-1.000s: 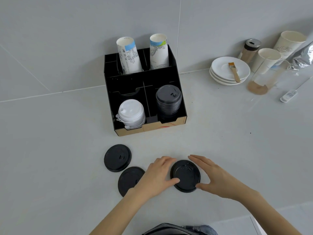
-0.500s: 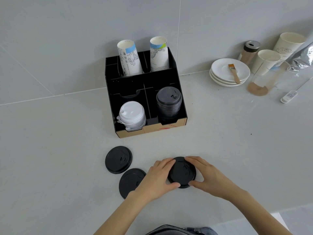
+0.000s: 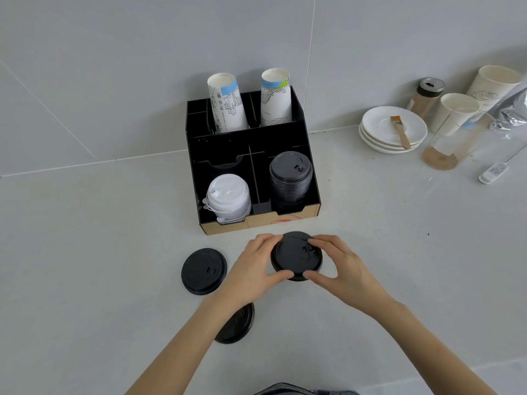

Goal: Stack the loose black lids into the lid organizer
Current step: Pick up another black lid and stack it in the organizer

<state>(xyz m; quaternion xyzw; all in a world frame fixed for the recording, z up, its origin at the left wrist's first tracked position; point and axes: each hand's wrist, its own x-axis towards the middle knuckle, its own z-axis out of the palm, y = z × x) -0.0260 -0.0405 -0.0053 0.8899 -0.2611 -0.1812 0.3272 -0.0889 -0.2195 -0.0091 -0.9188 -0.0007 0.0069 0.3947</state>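
Observation:
A black lid (image 3: 295, 255) is held between my left hand (image 3: 253, 266) and my right hand (image 3: 339, 266), just in front of the black lid organizer (image 3: 310, 216). Both hands grip its rim from opposite sides. In the organizer's front right compartment sits a stack of black lids (image 3: 291, 178); the front left holds white lids (image 3: 228, 199). A second loose black lid (image 3: 204, 270) lies flat on the counter to the left. A third loose black lid (image 3: 236, 326) is partly hidden under my left forearm.
Two paper cup stacks (image 3: 228, 106) stand in the organizer's back slots. At the right are white saucers (image 3: 379, 132) with a brush (image 3: 400, 132), a shaker jar (image 3: 426, 95), paper cups (image 3: 456, 112), a clear glass (image 3: 447, 146) and a foil bag (image 3: 513, 109). The wall is close behind.
Both hands closed on the black lid and carried it forward toward the organizer; my left forearm now covers part of the nearest loose lid. The view has moved closer.

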